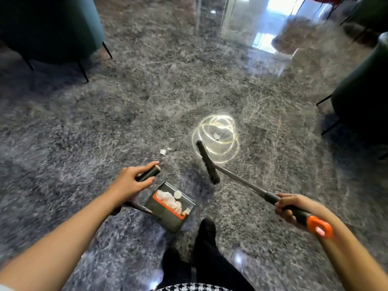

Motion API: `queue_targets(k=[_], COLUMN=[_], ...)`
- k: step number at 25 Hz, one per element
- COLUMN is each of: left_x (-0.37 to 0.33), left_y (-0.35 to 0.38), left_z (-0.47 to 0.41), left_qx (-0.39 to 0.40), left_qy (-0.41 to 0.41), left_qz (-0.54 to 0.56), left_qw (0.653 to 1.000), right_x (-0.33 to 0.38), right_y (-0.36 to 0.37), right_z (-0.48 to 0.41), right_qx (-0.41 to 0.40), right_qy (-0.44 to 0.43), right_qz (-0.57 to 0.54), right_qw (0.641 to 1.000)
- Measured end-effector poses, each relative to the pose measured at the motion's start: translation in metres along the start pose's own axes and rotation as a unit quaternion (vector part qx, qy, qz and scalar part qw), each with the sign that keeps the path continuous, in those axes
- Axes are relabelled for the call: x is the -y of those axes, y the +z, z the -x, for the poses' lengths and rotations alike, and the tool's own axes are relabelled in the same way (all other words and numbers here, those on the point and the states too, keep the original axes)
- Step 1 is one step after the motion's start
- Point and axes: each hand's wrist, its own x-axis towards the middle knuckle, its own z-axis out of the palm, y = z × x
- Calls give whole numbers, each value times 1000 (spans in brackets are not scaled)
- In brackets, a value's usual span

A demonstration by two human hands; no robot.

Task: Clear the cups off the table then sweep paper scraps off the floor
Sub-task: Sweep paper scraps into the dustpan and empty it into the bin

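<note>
My left hand grips the black handle of a long-handled dustpan, which rests on the grey marble floor and holds several white paper scraps by its orange comb. My right hand is closed around the broom's handle near its orange end. The black broom head hangs just right of the pan. Small white scraps lie on the floor ahead of the pan. Another scrap sits inside a bright ring-shaped light reflection. Two fainter scraps lie farther off.
A teal armchair on thin black legs stands at the far left. Dark chairs stand along the right edge. A clear acrylic table stands at the back. My black-clad legs are at the bottom centre.
</note>
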Motion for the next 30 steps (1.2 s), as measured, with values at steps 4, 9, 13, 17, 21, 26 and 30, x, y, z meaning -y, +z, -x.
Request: queue_targets(k=[4, 9, 13, 17, 21, 26, 30], left_x=[13, 8, 9, 4, -3, -1, -1], left_y=[-23, -27, -31, -27, -14, -8, -4], left_z=[22, 34, 34, 27, 14, 2, -8], left_qx=[-68, -109, -146, -146, -160, -182, -196], left_qy=[-56, -86, -119, -152, -173, -199, -229], left_qz=[45, 55, 35, -25, -23, -29, -30], left_qw=[995, 989, 981, 977, 972, 963, 953], right_x=[75, 161, 216, 236, 227, 196, 182], right_y=[6, 13, 17, 35, 59, 84, 102], right_z=[-57, -114, -154, -197, -241, -256, -248], right_qx=[-33, -54, -98, -148, -148, -131, -57], right_qy=[40, 30, -10, -88, -86, -102, -95], right_qz=[11, 22, 44, 168, 265, 359, 407], right_qw=[999, 998, 994, 971, 949, 918, 907])
